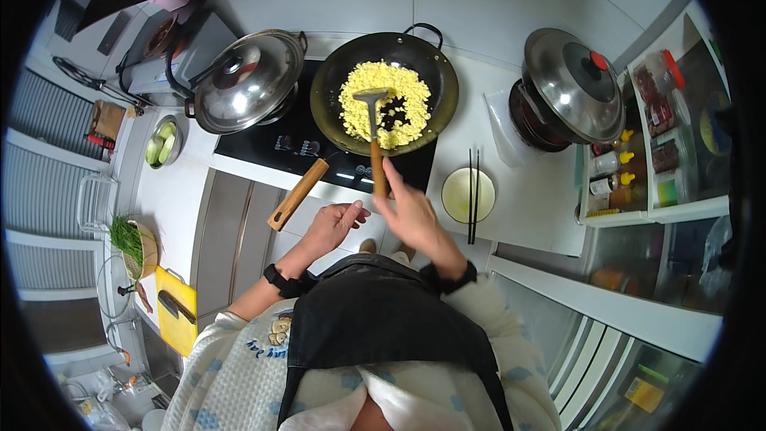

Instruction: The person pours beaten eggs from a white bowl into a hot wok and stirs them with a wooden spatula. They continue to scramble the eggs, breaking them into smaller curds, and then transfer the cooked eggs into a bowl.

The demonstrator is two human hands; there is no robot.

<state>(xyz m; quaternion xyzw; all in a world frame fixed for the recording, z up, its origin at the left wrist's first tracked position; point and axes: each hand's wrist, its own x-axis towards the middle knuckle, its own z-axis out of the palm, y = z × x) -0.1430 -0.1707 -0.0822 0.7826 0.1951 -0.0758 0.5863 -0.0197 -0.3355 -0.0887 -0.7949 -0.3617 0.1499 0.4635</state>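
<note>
A dark wok sits on the black cooktop, holding crumbly yellow scrambled egg. My right hand grips the wooden handle of a metal spatula, whose blade rests amid the egg. In front of the stove hovers my left hand, its fingers loosely curled around nothing. It is apart from the wok's wooden handle, which points toward the lower left. To the right, two dark chopsticks lie across a pale bowl on the counter.
Left of the wok stands a lidded pan; another lidded pot stands at the right. A knife lies on a yellow cutting board. Greens fill a basket, and a metal bowl holds pale green vegetable pieces. Shelves flank the right.
</note>
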